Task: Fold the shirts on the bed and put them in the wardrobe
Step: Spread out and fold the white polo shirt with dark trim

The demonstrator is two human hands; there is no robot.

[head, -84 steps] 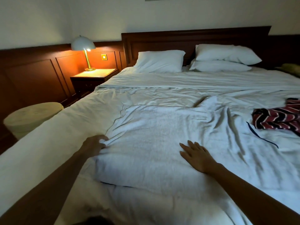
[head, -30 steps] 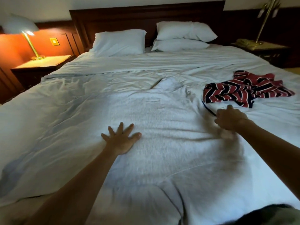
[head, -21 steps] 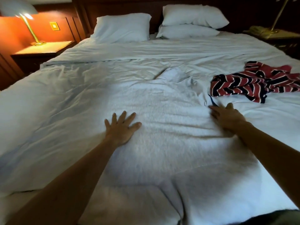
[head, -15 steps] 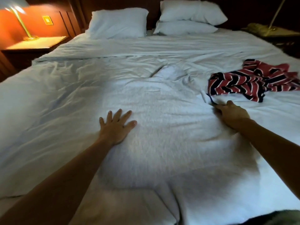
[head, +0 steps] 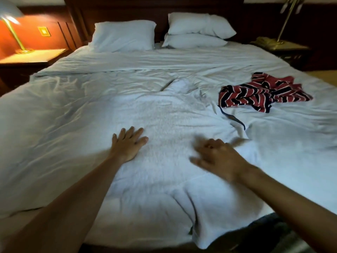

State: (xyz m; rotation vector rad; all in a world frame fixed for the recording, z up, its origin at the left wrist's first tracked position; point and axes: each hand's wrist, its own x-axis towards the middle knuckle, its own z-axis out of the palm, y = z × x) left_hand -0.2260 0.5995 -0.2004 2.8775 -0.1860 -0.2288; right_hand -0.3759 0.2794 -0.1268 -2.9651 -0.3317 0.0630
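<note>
White shirt lies spread on the near middle of the bed. Left hand presses flat on it, grip wide, fingers straight. Right hand is blurred over the shirt's right side; whether its grip holds cloth cannot be told. Red-and-navy striped shirt lies crumpled farther right.

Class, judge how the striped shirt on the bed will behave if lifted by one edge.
Probably floppy: the striped shirt lies crumpled in soft folds. Likely light: it looks like thin cloth heaped low. Lifted, it should sag and unfurl.
</note>
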